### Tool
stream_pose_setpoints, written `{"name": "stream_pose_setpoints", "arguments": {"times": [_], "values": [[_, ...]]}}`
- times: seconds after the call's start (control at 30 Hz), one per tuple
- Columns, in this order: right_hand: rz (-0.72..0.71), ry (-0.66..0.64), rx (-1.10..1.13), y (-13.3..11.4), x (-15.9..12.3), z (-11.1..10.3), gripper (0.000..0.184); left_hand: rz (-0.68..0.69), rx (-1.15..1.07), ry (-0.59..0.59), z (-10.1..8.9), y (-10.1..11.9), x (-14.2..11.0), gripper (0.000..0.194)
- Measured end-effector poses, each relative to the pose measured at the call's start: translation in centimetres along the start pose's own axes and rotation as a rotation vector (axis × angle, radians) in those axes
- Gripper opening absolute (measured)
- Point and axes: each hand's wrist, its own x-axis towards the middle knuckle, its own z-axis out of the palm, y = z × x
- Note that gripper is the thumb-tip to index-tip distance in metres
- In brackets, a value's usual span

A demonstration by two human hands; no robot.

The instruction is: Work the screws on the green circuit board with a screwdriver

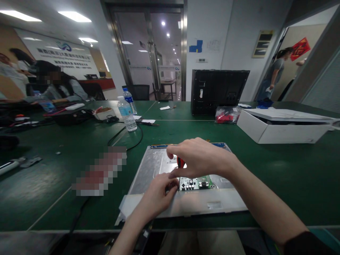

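Right hand [200, 158]: grip closed round red tool [181, 162];
Left hand [160, 191]: cannot tell its grip;
Circuit board [196, 183]: likely light, fragile; hold edges

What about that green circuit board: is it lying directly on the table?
No, the circuit board sits on a silvery panel.

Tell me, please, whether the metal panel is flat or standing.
The metal panel lies flat on the table, its broad face and circuit board facing upward.

I see the right hand [200, 157] around a red-and-black tool [181, 162], the left hand [160, 193] beside the circuit board [195, 183].
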Motion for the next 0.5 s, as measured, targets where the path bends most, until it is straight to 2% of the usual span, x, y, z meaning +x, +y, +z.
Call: {"name": "stream_pose_setpoints", "arguments": {"times": [0.27, 0.33, 0.43, 0.5], "values": [[0.18, -0.003, -0.101, -0.15, 0.4, 0.14, 0.058, 0.044, -0.01, 0.011, -0.13, -0.03, -0.36, 0.013], [0.168, -0.017, -0.11, -0.19, 0.5, 0.15, 0.051, 0.046, -0.007, 0.011, -0.16, 0.07, -0.4, 0.013], [0.118, 0.01, -0.114, -0.22, 0.35, 0.1, 0.028, 0.035, -0.003, 0.011, -0.23, 0.23, -0.38, 0.013], [0.063, 0.042, -0.067, -0.21, 0.09, 0.01, 0.028, 0.031, -0.004, 0.002, -0.27, 0.28, -0.36, 0.013]]}}
